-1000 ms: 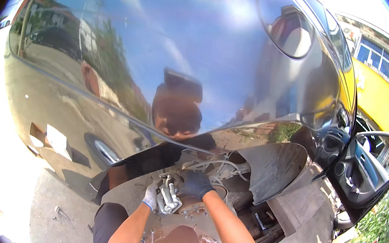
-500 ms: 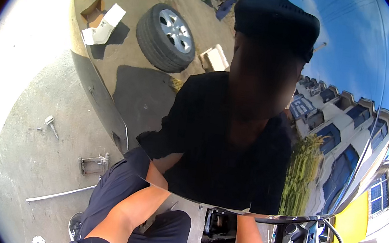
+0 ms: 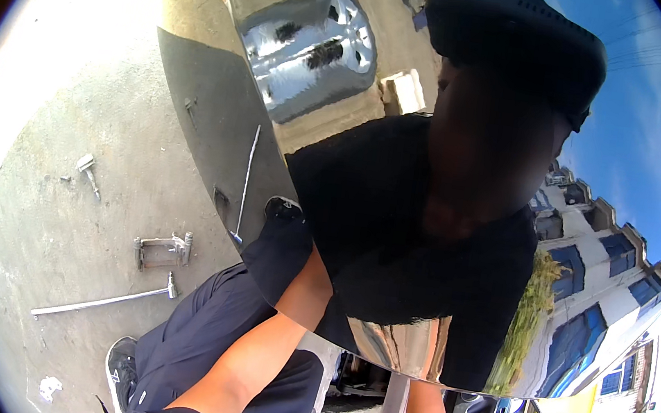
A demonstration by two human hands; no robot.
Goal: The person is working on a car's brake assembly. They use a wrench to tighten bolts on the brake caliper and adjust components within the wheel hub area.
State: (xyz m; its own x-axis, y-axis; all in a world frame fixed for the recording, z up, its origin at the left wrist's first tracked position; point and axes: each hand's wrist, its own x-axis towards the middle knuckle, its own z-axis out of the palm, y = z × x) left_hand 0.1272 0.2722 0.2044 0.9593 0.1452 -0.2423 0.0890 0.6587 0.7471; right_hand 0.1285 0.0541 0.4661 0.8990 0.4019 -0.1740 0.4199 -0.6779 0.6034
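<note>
Now you're closer to the shiny panel point(image 3: 216, 126); both hands hidden, grip unknown. Long bar point(image 3: 100, 302) at lower left lies near-horizontal, head right.

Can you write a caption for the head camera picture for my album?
A shiny car panel mirrors a person in black, whose bare forearms reach under it; tools lie on the concrete.

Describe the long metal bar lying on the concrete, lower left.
The long metal bar is a thin, straight, silvery rod, apparently steel, lying flat on the grey concrete ground and running diagonally. Its right end carries a short crosswise head, hammer-like. It lies just below a small rectangular metal bracket, apart from it. No hand touches it.
</note>
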